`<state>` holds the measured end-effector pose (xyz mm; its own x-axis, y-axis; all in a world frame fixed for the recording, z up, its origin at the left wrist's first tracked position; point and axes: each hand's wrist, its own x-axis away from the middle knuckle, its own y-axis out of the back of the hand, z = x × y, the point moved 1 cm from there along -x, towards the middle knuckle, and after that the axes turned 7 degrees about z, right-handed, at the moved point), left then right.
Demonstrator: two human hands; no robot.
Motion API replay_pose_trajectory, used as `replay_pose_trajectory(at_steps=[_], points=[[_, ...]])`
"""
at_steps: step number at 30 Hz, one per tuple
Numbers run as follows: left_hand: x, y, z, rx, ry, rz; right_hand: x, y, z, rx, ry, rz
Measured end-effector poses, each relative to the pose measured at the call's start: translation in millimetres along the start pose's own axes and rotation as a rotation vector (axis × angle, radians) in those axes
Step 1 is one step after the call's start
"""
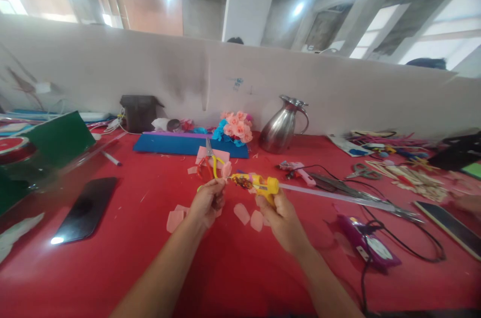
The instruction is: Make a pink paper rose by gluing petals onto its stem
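My right hand (281, 218) is closed round the handle of a yellow hot glue gun (266, 185). From its rear a long translucent glue stick (323, 193) runs to the right. The gun's nozzle points left, close to a small rolled pink paper petal (226, 170) pinched upright in my left hand (208, 202). Whether nozzle and petal touch, I cannot tell. Loose pink paper petals (241, 213) lie between and below my hands, and more pink paper pieces (176, 220) lie beside my left wrist. Behind the left hand rests a metal-tipped tool with red and yellow handles (215, 162).
On the red table (150, 268), a blue board (169, 143) and pink paper flowers (238, 126) lie behind. A steel jug (280, 127) stands near the partition. Phones (86, 208), scissors (364, 172), a purple device (370, 243) and black cable surround the hands.
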<state>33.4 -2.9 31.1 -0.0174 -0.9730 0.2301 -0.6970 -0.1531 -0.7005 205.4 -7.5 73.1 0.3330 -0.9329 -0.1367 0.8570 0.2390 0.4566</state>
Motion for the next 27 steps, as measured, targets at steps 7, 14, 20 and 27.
replay_pose_trajectory(at_steps=[7,14,20,27], points=[[0.6,-0.2,-0.4,0.004,-0.007,0.016,0.1,2.1,0.3,0.007,-0.004,-0.034],[2.4,-2.5,-2.4,0.002,-0.022,0.013,-0.3,1.0,-0.1,0.021,-0.024,-0.014],[-0.1,0.6,0.7,0.021,-0.007,0.016,-3.1,-2.4,3.5,-0.014,-0.022,0.008],[0.8,-1.6,-0.5,0.006,0.006,0.012,-4.8,-4.4,5.8,0.016,-0.003,-0.005]])
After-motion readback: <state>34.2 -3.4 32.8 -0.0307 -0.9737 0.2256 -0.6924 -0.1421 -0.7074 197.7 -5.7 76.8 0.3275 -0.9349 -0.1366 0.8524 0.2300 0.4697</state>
